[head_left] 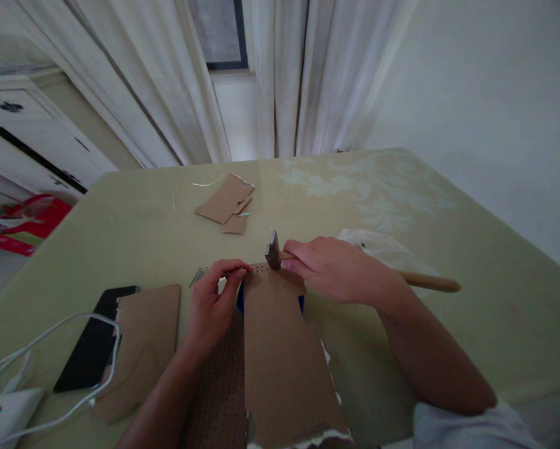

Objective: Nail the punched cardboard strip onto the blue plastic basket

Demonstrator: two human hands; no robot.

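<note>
My right hand (329, 265) is closed around the wooden handle of a hammer (273, 251). Its metal head is low over the far end of a long cardboard piece (284, 355); whether they touch I cannot tell. Rows of small dark holes run along that end of the cardboard. At its far left corner my left hand (221, 290) pinches finger and thumb together, on something too small to make out. Something blue (241, 299) shows from under the cardboard on both sides. To the left of it lies a brown sheet dotted with holes (219, 386), partly under my left forearm.
Several thin metal pins (197, 276) lie beside my left hand. Cardboard scraps (226, 198) sit farther back. On the left are a black phone (97, 337), another cardboard piece (146, 343) and a white cable (74, 315). A clear plastic bag (387, 244) lies behind my right wrist.
</note>
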